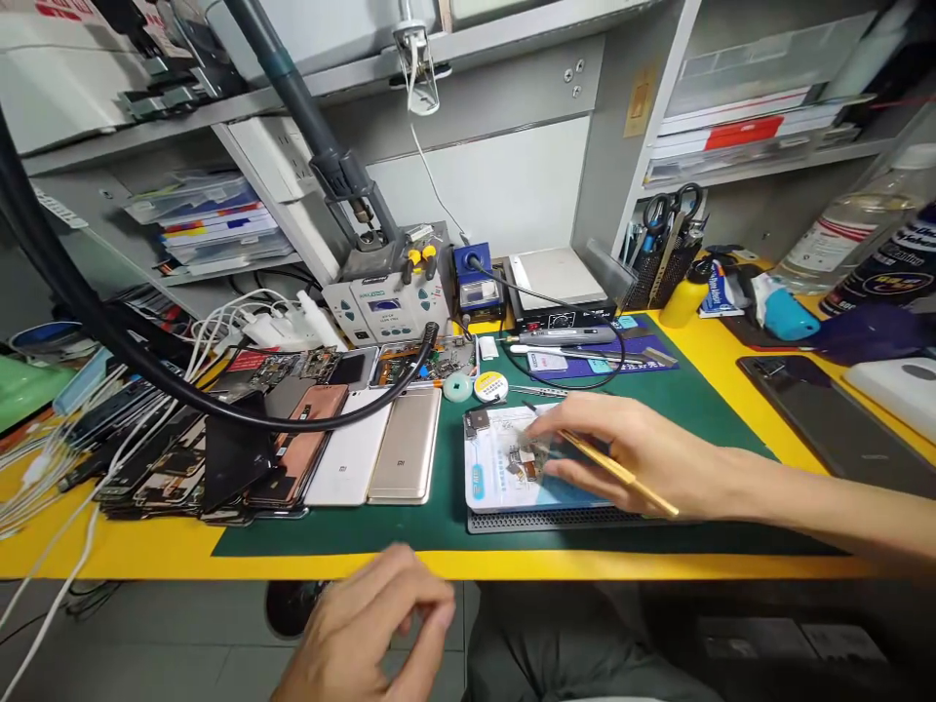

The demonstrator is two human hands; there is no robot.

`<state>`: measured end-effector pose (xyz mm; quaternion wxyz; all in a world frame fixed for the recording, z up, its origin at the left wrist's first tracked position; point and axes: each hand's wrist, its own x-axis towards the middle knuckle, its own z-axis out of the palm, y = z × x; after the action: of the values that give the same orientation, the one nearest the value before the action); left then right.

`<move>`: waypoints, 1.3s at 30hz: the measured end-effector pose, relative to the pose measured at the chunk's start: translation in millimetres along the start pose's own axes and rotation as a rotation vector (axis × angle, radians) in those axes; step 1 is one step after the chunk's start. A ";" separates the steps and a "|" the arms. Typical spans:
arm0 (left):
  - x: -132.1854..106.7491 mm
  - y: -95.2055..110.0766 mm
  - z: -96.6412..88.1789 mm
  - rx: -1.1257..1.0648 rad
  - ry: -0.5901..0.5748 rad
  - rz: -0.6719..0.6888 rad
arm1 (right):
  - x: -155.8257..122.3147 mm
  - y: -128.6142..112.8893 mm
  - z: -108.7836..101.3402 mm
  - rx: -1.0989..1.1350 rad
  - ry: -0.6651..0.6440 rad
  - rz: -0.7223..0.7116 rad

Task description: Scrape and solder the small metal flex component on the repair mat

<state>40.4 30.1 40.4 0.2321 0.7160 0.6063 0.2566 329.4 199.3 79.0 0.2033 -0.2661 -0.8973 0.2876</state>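
My right hand (629, 450) lies over an opened phone (504, 473) on the green mat (409, 531). Its fingers are pinched round thin gold tweezers (621, 475), whose tip points at small parts inside the phone. My left hand (372, 624) hovers below the desk's front edge, in front of the yellow table (132, 551). Its fingers curl loosely inward and I see nothing in them.
A row of phones and back covers (343, 453) lies left of the opened phone under a black hose (219, 405). A soldering station (387, 302), a hot plate (560, 283), a tool cup with scissors (669, 249) and bottles (848, 229) stand behind. White cables (44, 468) trail left.
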 end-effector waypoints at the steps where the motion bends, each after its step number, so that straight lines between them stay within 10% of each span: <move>1: 15.9 13.7 -3.6 0.061 0.077 0.132 | 1.4 0.5 3.7 -0.035 -0.007 -0.029; 4: 58.9 37.8 -5.4 0.187 0.244 0.291 | 4.8 2.0 12.7 -0.097 0.024 -0.089; 8: 86.9 41.9 8.8 0.301 0.186 0.248 | 7.5 5.4 21.1 -0.083 0.080 -0.138; 39: 120.3 58.7 6.3 -0.272 -0.129 -0.182 | -6.2 9.8 11.8 0.159 0.159 -0.179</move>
<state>104.5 139.6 83.7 0.3877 0.6351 0.6123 0.2674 331.7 197.6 62.7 0.3188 -0.1900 -0.8729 0.3167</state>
